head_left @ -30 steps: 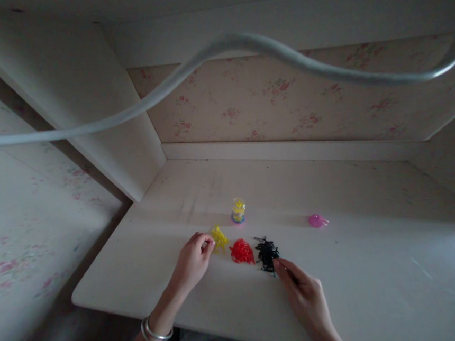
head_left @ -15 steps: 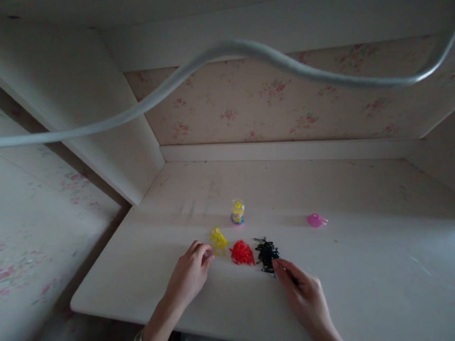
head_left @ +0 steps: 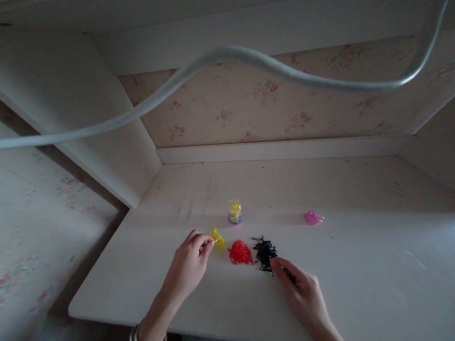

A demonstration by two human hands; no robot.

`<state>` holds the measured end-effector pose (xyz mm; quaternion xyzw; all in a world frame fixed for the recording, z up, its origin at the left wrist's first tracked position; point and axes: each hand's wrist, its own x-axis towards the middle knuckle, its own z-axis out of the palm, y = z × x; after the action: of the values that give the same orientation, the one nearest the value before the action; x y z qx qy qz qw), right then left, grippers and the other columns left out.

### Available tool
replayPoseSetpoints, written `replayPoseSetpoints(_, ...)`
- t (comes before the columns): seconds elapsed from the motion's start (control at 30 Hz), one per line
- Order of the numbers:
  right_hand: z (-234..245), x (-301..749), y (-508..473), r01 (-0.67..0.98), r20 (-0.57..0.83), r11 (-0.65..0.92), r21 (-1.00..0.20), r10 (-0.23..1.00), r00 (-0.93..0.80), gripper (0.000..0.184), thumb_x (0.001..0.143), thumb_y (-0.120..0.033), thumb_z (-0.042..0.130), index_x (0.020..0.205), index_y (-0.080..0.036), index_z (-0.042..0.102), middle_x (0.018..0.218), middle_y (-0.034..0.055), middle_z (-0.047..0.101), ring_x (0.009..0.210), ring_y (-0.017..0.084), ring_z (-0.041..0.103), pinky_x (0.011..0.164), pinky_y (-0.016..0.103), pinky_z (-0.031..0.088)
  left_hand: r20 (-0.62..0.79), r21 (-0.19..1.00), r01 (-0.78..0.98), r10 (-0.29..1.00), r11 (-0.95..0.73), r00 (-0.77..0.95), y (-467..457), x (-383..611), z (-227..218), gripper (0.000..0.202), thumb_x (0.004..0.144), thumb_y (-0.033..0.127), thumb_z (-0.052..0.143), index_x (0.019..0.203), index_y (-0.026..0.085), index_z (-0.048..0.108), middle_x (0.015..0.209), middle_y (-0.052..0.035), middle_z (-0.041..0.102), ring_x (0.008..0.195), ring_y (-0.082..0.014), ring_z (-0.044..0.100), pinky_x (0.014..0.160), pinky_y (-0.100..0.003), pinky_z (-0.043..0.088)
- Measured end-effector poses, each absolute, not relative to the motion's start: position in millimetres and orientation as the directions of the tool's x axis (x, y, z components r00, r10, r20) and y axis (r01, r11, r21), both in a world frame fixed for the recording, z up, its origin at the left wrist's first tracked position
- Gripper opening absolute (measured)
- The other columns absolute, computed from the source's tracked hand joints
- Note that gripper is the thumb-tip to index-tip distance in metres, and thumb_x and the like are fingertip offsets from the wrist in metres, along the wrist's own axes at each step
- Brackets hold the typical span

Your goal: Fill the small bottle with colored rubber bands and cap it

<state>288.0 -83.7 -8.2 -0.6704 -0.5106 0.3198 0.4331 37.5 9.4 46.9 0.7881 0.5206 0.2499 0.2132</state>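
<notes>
My left hand (head_left: 193,261) is closed in a pinch at the left edge of a small heap of yellow bands (head_left: 217,240). Thumb and forefinger of my right hand (head_left: 299,286) press together at the lower right edge of a heap of black bands (head_left: 264,252). What either pinch holds is too small to make out. Between the two heaps lies a pile of red bands (head_left: 240,252). All the pieces look like thin little rubber bands. Behind them stands a small clear container (head_left: 235,212) with yellow pieces inside and a blue and pink base.
A pink, knotted-looking small item (head_left: 313,217) lies on the white desk (head_left: 359,270) to the right. A white cable (head_left: 225,54) crosses the upper view. The desk has a side panel (head_left: 87,114) at left and flowered wallpaper (head_left: 265,98) behind.
My left hand has moved slightly up, and its fingertips now pinch at the edge of the yellow heap. My right hand stays at the black heap. The view has shifted a little.
</notes>
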Motion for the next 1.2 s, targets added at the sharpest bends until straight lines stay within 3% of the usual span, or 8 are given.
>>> replayPoseSetpoints(0.1,-6.6,287.7,-83.7,0.404,0.009,-0.106,-0.908,0.962,0.273,0.041,0.084,-0.052,0.054,0.085,-0.016,0.073,0.062,0.0016,0.065,0.054,0.012,0.058,0.049,0.014,0.041,0.297,0.575,0.678,0.889,-0.457,0.348,26.4,50.6,77.1,0.019,0.095,0.030,0.046,0.093,0.020,0.062,0.092,-0.0035,0.060,0.075,-0.0124,0.060,0.070,-0.023,0.048)
replayPoseSetpoints(0.23,-7.1,288.2,-83.8,0.389,0.011,-0.101,-0.916,0.962,0.274,0.042,0.084,-0.052,0.053,0.087,-0.016,0.073,0.067,0.0027,0.068,0.057,0.012,0.060,0.051,0.014,0.043,0.407,0.405,0.725,0.820,-0.557,0.402,52.5,71.3,106.8,0.018,0.095,0.026,0.045,0.093,0.020,0.062,0.092,-0.0033,0.059,0.075,-0.0118,0.059,0.072,-0.023,0.048)
replayPoseSetpoints(0.43,-5.2,287.5,-83.4,0.397,0.021,-0.087,-0.914,0.965,0.261,0.041,0.086,-0.050,0.052,0.089,-0.015,0.073,0.067,0.0030,0.068,0.058,0.013,0.060,0.053,0.015,0.043,0.328,0.150,0.812,0.803,-0.564,0.497,73.7,91.0,115.1,0.021,0.095,0.026,0.044,0.097,0.021,0.065,0.094,-0.0024,0.058,0.073,-0.0113,0.058,0.066,-0.021,0.045)
replayPoseSetpoints(0.7,-5.3,287.1,-84.0,0.458,0.057,-0.046,-0.888,0.976,0.209,0.041,0.089,-0.049,0.048,0.088,-0.015,0.072,0.061,0.0017,0.064,0.052,0.011,0.054,0.049,0.015,0.040,0.245,-0.001,0.805,0.780,-0.594,0.576,76.8,99.3,118.6,0.024,0.093,0.020,0.043,0.095,0.025,0.067,0.095,-0.0014,0.058,0.070,-0.0119,0.057,0.059,-0.022,0.040)
replayPoseSetpoints(0.9,-4.7,286.8,-84.4,0.452,0.059,-0.044,-0.891,0.976,0.210,0.040,0.089,-0.048,0.048,0.089,-0.016,0.072,0.067,0.0026,0.067,0.056,0.012,0.057,0.052,0.015,0.041,0.261,0.092,0.801,0.791,-0.591,0.553,76.3,95.5,120.5,0.024,0.094,0.021,0.045,0.104,0.026,0.065,0.096,-0.0005,0.060,0.074,-0.0115,0.059,0.061,-0.021,0.041)
replayPoseSetpoints(1.1,-4.8,286.6,-85.0,0.444,0.039,-0.073,-0.893,0.970,0.239,0.043,0.088,-0.052,0.049,0.088,-0.015,0.072,0.065,0.0025,0.067,0.054,0.011,0.057,0.049,0.015,0.041,0.351,0.290,0.781,0.820,-0.554,0.451,66.4,71.3,107.7,0.024,0.096,0.026,0.042,0.103,0.022,0.065,0.096,-0.0031,0.063,0.082,-0.0124,0.061,0.076,-0.022,0.045)
replayPoseSetpoints(1.2,-0.5,283.7,-85.3,0.463,0.042,-0.082,-0.883,0.967,0.252,0.045,0.087,-0.052,0.048,0.086,-0.015,0.072,0.063,0.0023,0.066,0.053,0.011,0.056,0.049,0.016,0.040,0.342,0.389,0.760,0.848,-0.520,0.405,54.1,55.6,88.0,0.026,0.096,0.029,0.041,0.100,0.021,0.065,0.095,-0.0046,0.064,0.081,-0.0131,0.061,0.076,-0.024,0.047)
